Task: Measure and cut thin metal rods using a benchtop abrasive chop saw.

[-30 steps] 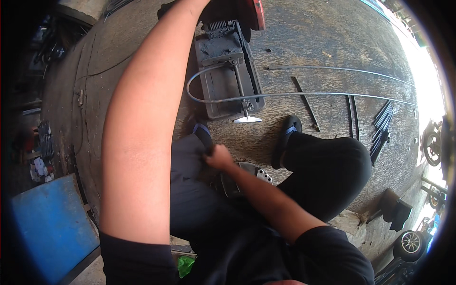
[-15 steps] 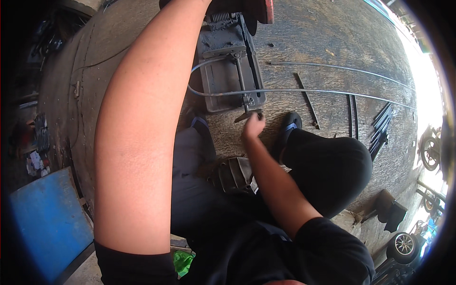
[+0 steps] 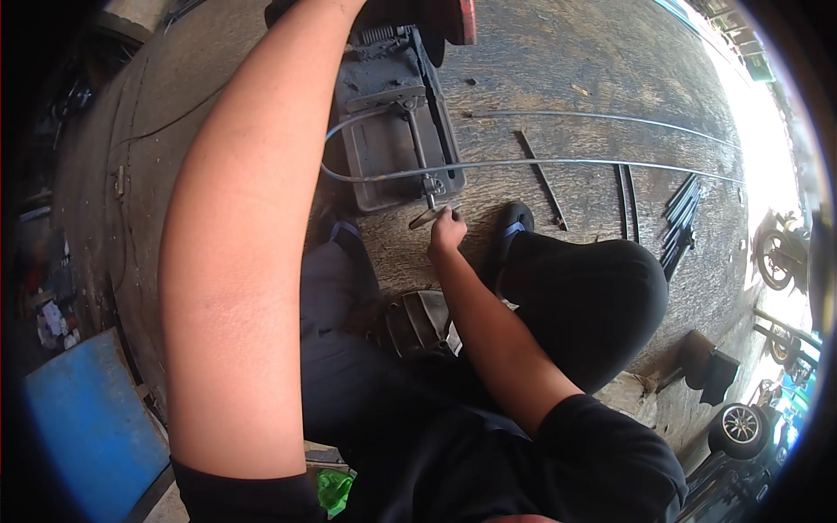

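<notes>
- Your right hand is closed around the right end of the handle, just off the base's near edge, toward its right corner.
- From that hand, the rest of the handle lies to the left and slightly nearer you; its long axis slants.
- The screw runs away from the handle, over the base, to the plate.
- Your right hand is clearly the nearer one. Your left arm reaches past the base's left side; its hand is out of sight, so you cannot tell whether it grips anything.
- The tube bends at the base's left edge, crosses the screw and runs right above the floor.
- No brand, label or writing is readable on the base, handle or tube.
</notes>
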A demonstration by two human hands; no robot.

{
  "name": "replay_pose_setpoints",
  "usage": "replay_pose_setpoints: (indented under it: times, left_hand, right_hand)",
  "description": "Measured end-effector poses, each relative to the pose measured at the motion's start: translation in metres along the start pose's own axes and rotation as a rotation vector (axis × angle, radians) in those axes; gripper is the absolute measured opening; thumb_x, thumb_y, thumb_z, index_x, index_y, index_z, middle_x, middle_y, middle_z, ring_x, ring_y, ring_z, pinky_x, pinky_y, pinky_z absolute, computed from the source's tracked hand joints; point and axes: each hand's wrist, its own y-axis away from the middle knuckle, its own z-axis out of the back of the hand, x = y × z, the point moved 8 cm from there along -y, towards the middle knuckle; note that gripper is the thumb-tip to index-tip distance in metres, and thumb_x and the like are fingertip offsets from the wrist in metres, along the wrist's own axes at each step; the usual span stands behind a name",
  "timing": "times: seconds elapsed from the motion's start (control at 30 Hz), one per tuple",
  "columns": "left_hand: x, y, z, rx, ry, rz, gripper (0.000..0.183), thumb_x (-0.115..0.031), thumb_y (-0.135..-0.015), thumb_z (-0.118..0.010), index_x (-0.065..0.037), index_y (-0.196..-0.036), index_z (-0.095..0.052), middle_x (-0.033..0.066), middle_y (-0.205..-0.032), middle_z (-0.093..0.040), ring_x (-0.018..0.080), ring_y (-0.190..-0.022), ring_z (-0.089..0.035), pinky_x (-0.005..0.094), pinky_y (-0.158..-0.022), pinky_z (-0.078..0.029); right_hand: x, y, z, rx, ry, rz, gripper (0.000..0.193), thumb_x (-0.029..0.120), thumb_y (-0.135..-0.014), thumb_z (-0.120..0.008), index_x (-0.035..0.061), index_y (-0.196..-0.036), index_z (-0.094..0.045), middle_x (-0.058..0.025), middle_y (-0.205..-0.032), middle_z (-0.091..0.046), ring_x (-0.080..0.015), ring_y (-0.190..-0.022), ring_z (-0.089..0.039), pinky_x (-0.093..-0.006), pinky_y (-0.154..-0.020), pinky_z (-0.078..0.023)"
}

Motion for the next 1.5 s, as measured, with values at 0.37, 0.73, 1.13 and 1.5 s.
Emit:
replay_pose_setpoints:
  times: [0.37,0.73,1.13,1.5]
  left_hand:
    - [0.001,0.003,0.000,-0.007,0.029,0.024,0.021,-0.020,-0.082,-0.060,0.001,-0.078,-0.060,0.0206,-0.080,-0.063,0.0395,-0.080,-0.061,0.0448,-0.071,-0.047]
    - [-0.006,-0.001,0.010,-0.040,0.049,0.043,0.021,-0.019,-0.082,-0.060,0.002,-0.077,-0.059,0.0221,-0.080,-0.063,0.0405,-0.081,-0.061,0.0448,-0.072,-0.047]
    - [0.098,0.292,0.052,0.820,0.001,0.466,0.045,-0.032,-0.095,-0.053,-0.001,-0.126,-0.046,0.0226,-0.123,-0.053,0.0378,-0.119,-0.048,0.0443,-0.098,-0.039]
    - [0.129,0.398,0.070,1.686,-0.236,-0.079,0.030,-0.034,-0.095,-0.052,-0.004,-0.092,-0.055,0.0193,-0.083,-0.066,0.0360,-0.087,-0.064,0.0456,-0.085,-0.046]
  right_hand:
    - [-0.053,0.058,-0.045,0.506,0.117,-0.198,0.060,0.019,-0.079,-0.072,-0.0039,-0.127,-0.044,-0.0133,-0.092,-0.062,-0.0216,-0.080,-0.058,-0.0348,-0.071,-0.046]
    - [-0.019,0.131,-0.053,0.896,0.725,0.409,0.057,0.044,-0.088,-0.062,-0.0068,-0.114,-0.060,-0.0275,-0.108,-0.064,-0.0379,-0.102,-0.062,-0.0426,-0.092,-0.046]
    - [0.027,0.033,0.007,-0.051,-0.314,0.146,0.043,0.029,-0.090,-0.063,-0.0079,-0.111,-0.055,-0.0156,-0.080,-0.066,-0.0222,-0.072,-0.064,-0.0338,-0.068,-0.050]
    - [0.139,-0.052,-0.015,-0.022,0.867,0.455,0.043,0.012,-0.078,-0.058,0.0128,-0.121,-0.059,-0.0124,-0.128,-0.053,-0.0356,-0.122,-0.047,-0.0502,-0.104,-0.033]
